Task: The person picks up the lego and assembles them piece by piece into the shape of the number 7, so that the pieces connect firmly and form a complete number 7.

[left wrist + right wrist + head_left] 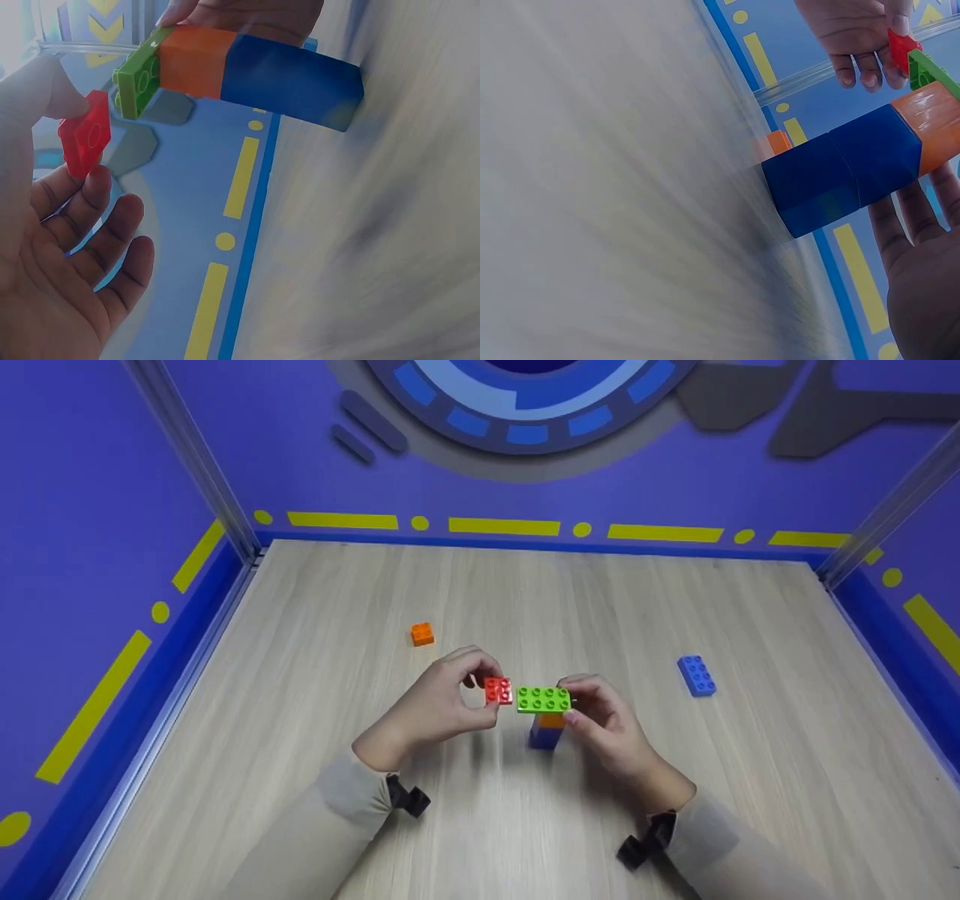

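My left hand point(435, 701) pinches a small red toy brick point(498, 691) between thumb and fingertips, studs facing up. Just right of it, a long green brick point(544, 700) tops a stack of toy bricks. Under the green brick sits an orange brick point(196, 64), with dark blue bricks point(844, 171) at the bottom. My right hand point(613, 727) grips the green brick's right end between thumb and fingers. The green brick juts out leftward past the stack, toward the red one. In the left wrist view a narrow gap separates red and green.
A small orange brick point(422, 634) lies on the wooden table point(300, 712) beyond my left hand. To the right lies a long blue brick point(697, 676). Blue-purple panels point(517, 502) with yellow marks enclose the back and both sides.
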Action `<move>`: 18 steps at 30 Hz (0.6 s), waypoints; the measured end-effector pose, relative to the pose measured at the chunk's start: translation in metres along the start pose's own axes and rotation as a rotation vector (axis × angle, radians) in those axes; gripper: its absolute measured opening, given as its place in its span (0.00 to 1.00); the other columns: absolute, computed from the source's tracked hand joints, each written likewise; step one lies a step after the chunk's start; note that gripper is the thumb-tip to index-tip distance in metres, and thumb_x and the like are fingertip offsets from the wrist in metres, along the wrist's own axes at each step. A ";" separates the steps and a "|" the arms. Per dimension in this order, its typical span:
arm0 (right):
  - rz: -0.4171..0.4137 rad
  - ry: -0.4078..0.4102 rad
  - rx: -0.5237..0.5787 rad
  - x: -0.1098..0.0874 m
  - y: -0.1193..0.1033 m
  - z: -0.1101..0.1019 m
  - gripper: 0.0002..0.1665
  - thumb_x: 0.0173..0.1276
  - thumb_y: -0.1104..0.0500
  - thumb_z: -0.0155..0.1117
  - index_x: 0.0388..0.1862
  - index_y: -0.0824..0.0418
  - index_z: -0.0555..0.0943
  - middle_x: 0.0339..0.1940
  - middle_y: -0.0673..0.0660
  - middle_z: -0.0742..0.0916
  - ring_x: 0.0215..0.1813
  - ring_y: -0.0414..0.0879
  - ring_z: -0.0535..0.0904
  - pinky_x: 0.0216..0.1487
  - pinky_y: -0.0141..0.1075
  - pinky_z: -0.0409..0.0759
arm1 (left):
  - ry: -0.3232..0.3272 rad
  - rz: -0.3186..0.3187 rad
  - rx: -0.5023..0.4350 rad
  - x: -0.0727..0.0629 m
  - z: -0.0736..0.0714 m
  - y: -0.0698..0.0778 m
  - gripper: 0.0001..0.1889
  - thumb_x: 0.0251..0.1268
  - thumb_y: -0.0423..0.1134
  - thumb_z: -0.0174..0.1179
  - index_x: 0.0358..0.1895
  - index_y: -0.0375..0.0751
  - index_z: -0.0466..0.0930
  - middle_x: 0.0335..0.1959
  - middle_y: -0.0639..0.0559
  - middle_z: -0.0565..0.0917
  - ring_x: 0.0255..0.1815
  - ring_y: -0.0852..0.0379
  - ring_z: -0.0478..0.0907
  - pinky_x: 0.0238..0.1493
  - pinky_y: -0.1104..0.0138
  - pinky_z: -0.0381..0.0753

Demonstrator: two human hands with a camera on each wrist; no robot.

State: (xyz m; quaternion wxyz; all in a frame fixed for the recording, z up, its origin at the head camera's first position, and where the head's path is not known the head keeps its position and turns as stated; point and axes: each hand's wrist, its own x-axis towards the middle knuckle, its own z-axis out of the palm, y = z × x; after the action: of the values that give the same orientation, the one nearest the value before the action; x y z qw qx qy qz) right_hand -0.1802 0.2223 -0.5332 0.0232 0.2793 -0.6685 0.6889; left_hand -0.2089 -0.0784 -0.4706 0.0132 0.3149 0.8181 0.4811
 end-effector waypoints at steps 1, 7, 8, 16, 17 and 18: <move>-0.002 0.000 0.001 0.000 0.000 0.000 0.21 0.78 0.79 0.58 0.67 0.80 0.74 0.64 0.50 0.84 0.62 0.41 0.86 0.65 0.32 0.89 | -0.010 -0.009 -0.005 0.000 0.001 0.000 0.15 0.61 0.33 0.70 0.52 0.44 0.85 0.48 0.53 0.86 0.50 0.52 0.81 0.57 0.60 0.82; -0.012 -0.003 0.008 0.000 0.000 0.000 0.21 0.78 0.80 0.57 0.67 0.82 0.73 0.64 0.50 0.85 0.61 0.41 0.86 0.64 0.32 0.89 | -0.051 -0.038 -0.049 0.002 0.008 -0.003 0.16 0.61 0.33 0.71 0.52 0.42 0.85 0.48 0.51 0.88 0.49 0.57 0.81 0.57 0.52 0.87; -0.008 -0.001 0.008 0.000 0.000 0.000 0.21 0.78 0.80 0.57 0.67 0.81 0.73 0.64 0.50 0.85 0.61 0.41 0.86 0.64 0.32 0.89 | -0.052 -0.040 -0.063 0.002 0.010 -0.004 0.16 0.61 0.33 0.71 0.52 0.42 0.85 0.48 0.51 0.88 0.48 0.57 0.81 0.56 0.53 0.87; 0.030 0.027 0.009 -0.001 -0.001 0.002 0.21 0.78 0.79 0.58 0.67 0.75 0.76 0.65 0.53 0.83 0.61 0.41 0.85 0.63 0.31 0.89 | -0.035 -0.150 -0.321 0.002 0.021 -0.011 0.16 0.66 0.31 0.71 0.55 0.36 0.84 0.43 0.53 0.87 0.43 0.58 0.82 0.45 0.69 0.84; 0.033 0.028 0.008 -0.001 -0.001 0.002 0.21 0.79 0.79 0.59 0.68 0.72 0.77 0.65 0.53 0.83 0.61 0.41 0.85 0.64 0.31 0.89 | -0.031 -0.165 -0.357 0.002 0.022 -0.012 0.16 0.67 0.31 0.71 0.56 0.35 0.83 0.43 0.54 0.88 0.43 0.59 0.83 0.44 0.70 0.84; 0.035 0.029 0.009 -0.001 -0.001 0.002 0.22 0.78 0.79 0.59 0.68 0.71 0.78 0.65 0.54 0.83 0.62 0.41 0.85 0.64 0.31 0.89 | -0.029 -0.177 -0.388 0.002 0.023 -0.013 0.16 0.67 0.30 0.71 0.56 0.35 0.83 0.43 0.54 0.88 0.43 0.59 0.83 0.43 0.71 0.84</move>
State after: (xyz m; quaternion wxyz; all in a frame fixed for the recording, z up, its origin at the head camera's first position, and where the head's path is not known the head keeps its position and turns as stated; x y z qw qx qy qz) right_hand -0.1783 0.2208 -0.5326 0.0197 0.2575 -0.6696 0.6963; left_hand -0.2092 -0.0635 -0.4926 0.1275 0.2402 0.7345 0.6218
